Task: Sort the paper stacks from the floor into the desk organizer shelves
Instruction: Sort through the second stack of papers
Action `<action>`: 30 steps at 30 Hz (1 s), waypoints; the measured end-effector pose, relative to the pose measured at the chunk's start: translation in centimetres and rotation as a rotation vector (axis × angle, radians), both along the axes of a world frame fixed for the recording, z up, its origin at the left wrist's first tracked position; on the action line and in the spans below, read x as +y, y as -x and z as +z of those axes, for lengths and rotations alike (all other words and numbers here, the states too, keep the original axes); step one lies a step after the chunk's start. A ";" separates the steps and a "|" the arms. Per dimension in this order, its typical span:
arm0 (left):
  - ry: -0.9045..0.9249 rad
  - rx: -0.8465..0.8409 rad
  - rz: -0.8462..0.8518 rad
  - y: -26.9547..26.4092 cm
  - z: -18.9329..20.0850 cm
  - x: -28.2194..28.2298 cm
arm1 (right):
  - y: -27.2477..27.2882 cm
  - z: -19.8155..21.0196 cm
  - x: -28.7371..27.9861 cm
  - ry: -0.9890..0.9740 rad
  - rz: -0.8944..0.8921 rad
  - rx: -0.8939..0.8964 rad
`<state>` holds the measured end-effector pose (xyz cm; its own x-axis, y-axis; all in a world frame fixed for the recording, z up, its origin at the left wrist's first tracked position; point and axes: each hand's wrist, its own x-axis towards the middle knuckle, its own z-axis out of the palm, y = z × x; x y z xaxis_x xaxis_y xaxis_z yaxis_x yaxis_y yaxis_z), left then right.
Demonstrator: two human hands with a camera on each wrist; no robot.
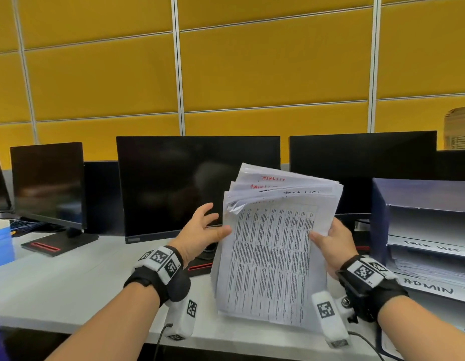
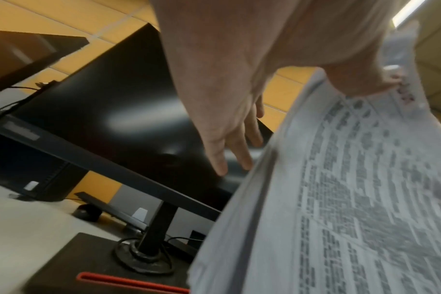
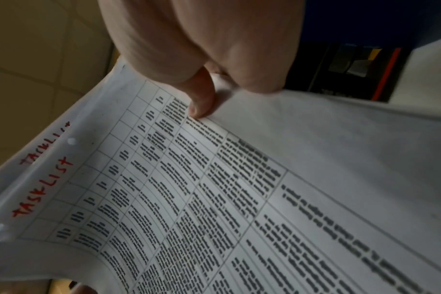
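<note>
A thick stack of printed table sheets point(image 1: 273, 256) stands upright over the white desk, its upper sheets fanned and marked "TASKLIST" in red. My right hand point(image 1: 330, 241) grips the stack's right edge, thumb on the front sheet point(image 3: 202, 99). My left hand point(image 1: 202, 227) is beside the stack's left edge with fingers spread and straight; its thumb touches the front sheet point(image 2: 353, 199). The dark blue desk organizer point(image 1: 380, 217) stands at the right, with shelves labelled "TASK LIST" and "ADMIN" point(image 1: 429, 287) and papers lying in them.
Three black monitors point(image 1: 197, 183) line the back of the white desk point(image 1: 70, 277), their stands with red strips point(image 1: 46, 247) on the surface. A blue box point(image 1: 0, 243) sits at the left edge. Yellow partition panels rise behind.
</note>
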<state>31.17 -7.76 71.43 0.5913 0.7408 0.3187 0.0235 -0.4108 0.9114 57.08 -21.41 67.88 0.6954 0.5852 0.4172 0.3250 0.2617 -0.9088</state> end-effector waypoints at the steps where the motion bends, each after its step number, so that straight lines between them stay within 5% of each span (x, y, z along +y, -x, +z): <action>1: -0.016 -0.009 -0.017 -0.1 -0.1 -0.1 | 0.1 0.5 0.0 -0.017 0.007 -0.004; 7: -0.052 -0.426 0.153 -2.6 1.7 -2.2 | 3.5 4.1 -0.5 -0.104 0.029 -0.104; 10: -0.196 -0.344 0.306 -3.8 1.3 -2.8 | 5.6 4.0 -0.9 -0.079 0.051 -0.204; 13: -0.170 -0.214 0.240 -4.7 -0.6 -3.9 | 7.1 2.3 -0.8 0.082 0.170 -0.298; 20: -0.194 -0.365 0.319 -3.4 -0.2 -3.6 | 5.9 3.3 -0.6 -0.100 -0.085 -0.137; 30: 0.033 -0.419 0.228 -3.2 -0.1 -3.7 | 6.2 2.9 -1.4 -0.100 0.042 -0.092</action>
